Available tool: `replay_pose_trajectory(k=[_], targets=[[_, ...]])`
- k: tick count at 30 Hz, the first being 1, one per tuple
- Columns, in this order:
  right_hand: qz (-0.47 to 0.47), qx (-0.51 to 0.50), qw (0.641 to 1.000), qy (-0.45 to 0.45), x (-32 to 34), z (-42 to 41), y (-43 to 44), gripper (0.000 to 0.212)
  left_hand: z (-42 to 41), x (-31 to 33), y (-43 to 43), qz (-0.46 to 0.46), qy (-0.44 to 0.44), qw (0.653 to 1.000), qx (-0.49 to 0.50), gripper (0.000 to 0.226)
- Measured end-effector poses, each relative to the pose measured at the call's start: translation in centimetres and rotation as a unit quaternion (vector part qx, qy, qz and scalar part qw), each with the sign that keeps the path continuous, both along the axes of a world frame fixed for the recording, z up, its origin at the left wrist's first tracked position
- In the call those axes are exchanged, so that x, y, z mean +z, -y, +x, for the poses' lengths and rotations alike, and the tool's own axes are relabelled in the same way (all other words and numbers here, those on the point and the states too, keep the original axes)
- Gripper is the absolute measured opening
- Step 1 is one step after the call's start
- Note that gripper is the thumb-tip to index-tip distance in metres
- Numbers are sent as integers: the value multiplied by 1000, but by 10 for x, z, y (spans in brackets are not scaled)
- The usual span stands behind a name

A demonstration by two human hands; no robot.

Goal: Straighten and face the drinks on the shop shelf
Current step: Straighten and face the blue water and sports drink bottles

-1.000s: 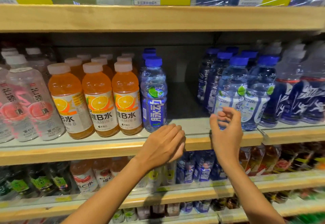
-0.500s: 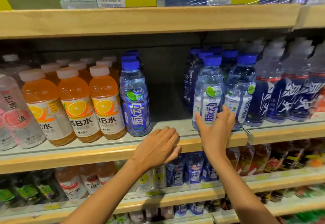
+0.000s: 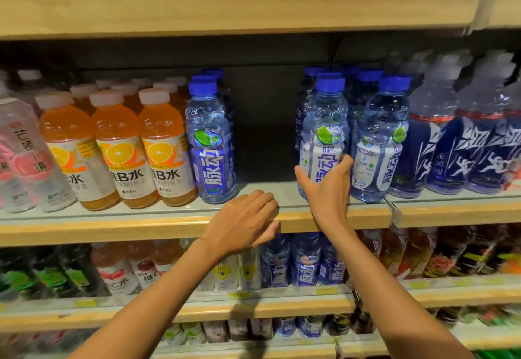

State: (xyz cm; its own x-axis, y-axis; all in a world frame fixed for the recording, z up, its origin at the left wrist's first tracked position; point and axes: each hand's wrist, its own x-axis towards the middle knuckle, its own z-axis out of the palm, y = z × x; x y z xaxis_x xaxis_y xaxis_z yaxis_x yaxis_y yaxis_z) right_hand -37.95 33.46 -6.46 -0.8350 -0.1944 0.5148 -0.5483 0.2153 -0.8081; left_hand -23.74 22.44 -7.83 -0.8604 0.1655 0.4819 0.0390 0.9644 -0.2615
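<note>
My right hand [image 3: 327, 186] grips the lower body of a clear blue-capped bottle with a white and blue label [image 3: 324, 122], standing at the front of the middle shelf [image 3: 84, 225]. A second bottle of the same kind [image 3: 380, 139] stands just right of it. Left of an empty gap on the shelf stands a blue-labelled bottle [image 3: 210, 144], label facing out. My left hand [image 3: 245, 220] rests flat on the shelf's wooden front edge, below the gap, holding nothing.
Three orange vitamin drink bottles [image 3: 118, 147] line up left of the blue one, with pink-labelled bottles [image 3: 25, 161] further left. Dark blue sport bottles [image 3: 462, 147] fill the right. Shelves above [image 3: 225, 12] and below [image 3: 282, 265] hold more drinks.
My right hand went from hovering with loose fingers in front of the white-labelled bottle to closing round its lower body. The left hand stayed on the shelf edge. The camera moved closer.
</note>
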Motion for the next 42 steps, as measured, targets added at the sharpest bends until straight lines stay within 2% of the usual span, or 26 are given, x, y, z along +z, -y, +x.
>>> replay_pose_trajectory(k=[2,4,6,7,9,11,13,16,18,22,26,27,29,32,34,36,37,39,41,42], targets=[[10,27,1000,1,1,-6,-3,65,0,3,-2,7,-3,1000,1,40],[11,69,997,12,3,-8,-10,62,1,6,-5,59,-20,998,9,42],[4,112,994,16,5,-7,-20,60,0,11,-12,175,-65,982,38,43],[-2,135,991,15,5,-4,-25,59,-1,16,-16,247,-96,963,50,40],[-10,182,983,19,6,4,-35,55,-8,38,-25,415,-153,896,34,33],[1,217,976,30,6,14,-42,54,-17,70,-37,564,-175,807,-23,37],[11,245,968,43,7,26,-46,56,-26,98,-50,639,-176,746,-66,45],[-5,282,957,65,9,45,-49,59,-31,116,-71,655,-192,726,-88,35],[-22,292,953,70,9,53,-51,58,-32,115,-79,653,-228,720,-66,35],[4,296,953,62,7,58,-53,67,-33,115,-84,647,-308,696,-29,26],[-10,336,938,91,8,54,-58,62,-34,118,-80,668,-300,679,-50,9],[-26,368,922,119,10,51,-61,61,-33,120,-78,687,-283,666,-60,7],[-73,449,867,205,12,42,-67,70,-31,126,-70,743,-234,621,-82,9],[-97,543,750,365,9,37,-71,100,-29,132,-58,829,-107,520,-176,27],[-93,620,681,378,8,44,-71,92,-28,135,-55,851,-27,447,-274,41],[-99,655,647,378,8,53,-69,80,-29,135,-54,853,22,396,-340,46],[-103,659,640,381,9,57,-68,78,-30,133,-54,851,37,379,-360,48],[-114,654,648,373,10,61,-67,78,-31,130,-54,852,56,356,-380,50],[-118,633,679,353,10,62,-69,78,-31,128,-52,851,58,365,-373,54],[-117,612,702,345,9,62,-70,82,-30,127,-51,849,48,388,-355,57]])
